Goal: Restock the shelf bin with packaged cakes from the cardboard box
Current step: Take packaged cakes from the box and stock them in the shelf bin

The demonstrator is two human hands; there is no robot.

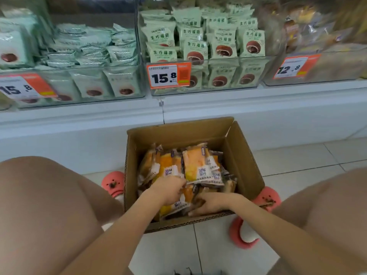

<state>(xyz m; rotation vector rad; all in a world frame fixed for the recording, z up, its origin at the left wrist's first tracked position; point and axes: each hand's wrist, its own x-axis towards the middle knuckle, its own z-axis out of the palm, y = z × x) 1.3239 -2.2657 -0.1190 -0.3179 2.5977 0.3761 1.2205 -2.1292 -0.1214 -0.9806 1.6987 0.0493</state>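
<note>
Head view first gives us the shelf (258,108), a long white ledge running across the top half. On it stand 3 clear bins: the left bin (79,84) and the middle bin (218,76) hold pale green packs printed with a brown round cake, and the right bin (327,72) holds blurred yellowish packs that we cannot read. Orange price tags hang on their fronts; the middle tag (168,76) reads 15.8 and the right tag (292,67) reads 12.8.

Below the ledge, on the pale tiled floor (297,161), sits the open box (244,161), between our knees and against the shelf base. Inside it lie the cakes (195,165), many orange-and-white packs heaped loosely, some standing on edge.

Our 2 pink shoes flank the box: the left shoe (113,183) touches its wall, and the right shoe (266,197) sits at its near right corner.

Both hands are down in the box. Our left hand (168,190) curls its fingers around packs at the middle of the heap. Our right hand (212,203) lies over packs by the near wall, fingers bent around them.
</note>
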